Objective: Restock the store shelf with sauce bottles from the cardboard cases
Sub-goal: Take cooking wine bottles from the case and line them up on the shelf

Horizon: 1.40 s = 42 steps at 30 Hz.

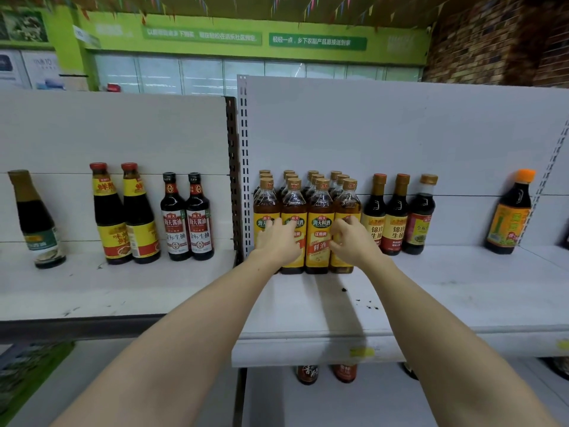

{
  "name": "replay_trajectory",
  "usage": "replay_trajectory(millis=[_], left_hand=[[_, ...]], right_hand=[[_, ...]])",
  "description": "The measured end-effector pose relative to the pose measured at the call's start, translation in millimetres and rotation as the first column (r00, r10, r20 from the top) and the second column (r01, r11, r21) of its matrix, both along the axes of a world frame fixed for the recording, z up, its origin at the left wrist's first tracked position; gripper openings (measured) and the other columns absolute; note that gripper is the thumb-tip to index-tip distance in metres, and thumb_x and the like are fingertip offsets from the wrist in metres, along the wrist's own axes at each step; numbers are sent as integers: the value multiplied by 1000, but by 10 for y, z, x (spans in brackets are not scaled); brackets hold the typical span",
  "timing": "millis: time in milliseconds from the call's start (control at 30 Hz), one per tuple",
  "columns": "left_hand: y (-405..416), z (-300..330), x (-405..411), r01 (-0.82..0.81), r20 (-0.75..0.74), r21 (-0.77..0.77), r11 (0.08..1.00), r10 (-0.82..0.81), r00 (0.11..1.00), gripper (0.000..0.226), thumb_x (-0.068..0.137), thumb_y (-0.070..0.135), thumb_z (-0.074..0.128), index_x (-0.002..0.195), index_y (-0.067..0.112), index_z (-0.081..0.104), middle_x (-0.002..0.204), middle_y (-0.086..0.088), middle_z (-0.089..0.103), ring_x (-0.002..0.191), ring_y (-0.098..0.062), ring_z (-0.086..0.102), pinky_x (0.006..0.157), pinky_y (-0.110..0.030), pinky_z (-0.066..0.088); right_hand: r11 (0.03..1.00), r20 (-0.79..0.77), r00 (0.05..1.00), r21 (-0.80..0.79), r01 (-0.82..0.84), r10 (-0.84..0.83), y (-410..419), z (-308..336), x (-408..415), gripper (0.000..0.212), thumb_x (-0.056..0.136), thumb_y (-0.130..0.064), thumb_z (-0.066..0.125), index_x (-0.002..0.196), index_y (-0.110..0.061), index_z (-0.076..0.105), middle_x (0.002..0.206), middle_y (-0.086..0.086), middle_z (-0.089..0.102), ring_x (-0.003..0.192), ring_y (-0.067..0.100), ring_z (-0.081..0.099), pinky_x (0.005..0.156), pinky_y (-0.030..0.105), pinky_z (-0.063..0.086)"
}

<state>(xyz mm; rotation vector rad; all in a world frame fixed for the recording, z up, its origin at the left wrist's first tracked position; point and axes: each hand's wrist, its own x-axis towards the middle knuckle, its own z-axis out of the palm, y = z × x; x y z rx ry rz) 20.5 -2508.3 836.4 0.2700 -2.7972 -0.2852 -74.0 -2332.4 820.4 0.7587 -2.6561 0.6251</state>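
A: Hands on the amber block, head view? Left hand (277, 241) lies with straight fingers against the front row of cooking-wine bottles (320, 226); right hand (351, 241) curls its fingers on the rightmost front bottle (346, 229). All stand on the white shelf (431, 288), hard by the slotted upright (243, 164).

B: Risk?

A: I'd judge an uneven shove could tip that tight block, or knock the dark soy bottles (397, 214) touching its right side. No cardboard cases show here.
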Motion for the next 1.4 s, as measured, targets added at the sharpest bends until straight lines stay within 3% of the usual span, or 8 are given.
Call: replay_trajectory(millis=[267,367,467,700,800,1067,1200,1400], left_hand=[[-82,-25,-39,66,144,79,995,-76,987,56,93,25,59,145,17,41,144,-11,38,132,-32,43,106,-49,44],[-152,-45,31,99,93,155,983,-114,989,48,93,22,61,138,15,46,136,-9,46,120,-27,51,100,-43,49],[-260,-65,169,124,-5,191,974,-126,992,31,93,21,60,123,15,54,123,-4,56,108,-23,56,92,-41,53],[-765,-220,779,-22,-118,332,943,65,991,8,92,24,57,93,18,61,91,-3,64,85,-24,62,76,-41,56],[-1106,-329,1173,-120,-118,398,910,180,976,15,92,22,57,81,13,63,82,-7,66,84,-28,64,78,-42,56],[-2111,-916,2467,-422,30,494,761,470,882,19,89,18,57,76,8,67,78,-12,71,80,-31,68,79,-43,59],[-2378,-1371,3033,-499,146,499,708,500,854,26,89,10,58,64,3,58,78,-24,71,80,-35,69,75,-44,56],[-2724,-2286,3701,-596,344,540,594,491,800,32,92,19,58,62,10,58,79,-18,71,77,-32,67,76,-42,58]], right_hand=[[997,111,992,60,57,-63,-119,60,-23,34,89,-43,65,115,-26,51,120,3,43,113,26,45,95,42,49],[997,141,989,61,42,-50,-156,87,28,35,93,-38,63,120,-21,52,120,4,47,108,25,52,92,43,52],[1000,116,993,-6,-1,2,-286,28,180,19,94,-30,59,107,-17,52,107,4,53,95,23,54,81,39,51],[964,128,956,-71,-257,264,-1036,-241,858,7,96,-20,57,96,-14,55,92,2,59,85,23,57,71,36,48],[926,156,914,-97,-364,375,-1488,-271,1246,7,96,-21,57,93,-15,55,86,0,60,78,18,56,63,31,44],[824,270,782,-96,-558,561,-2579,-583,2282,9,96,-19,55,99,-12,60,89,5,65,83,24,58,67,35,44],[793,335,733,-82,-604,593,-2927,-990,2801,11,96,-20,55,97,-11,61,84,5,64,80,26,59,66,35,42],[783,542,663,12,-621,517,-3359,-1911,3463,11,98,-19,56,100,-9,60,93,8,61,85,25,55,70,31,37]])
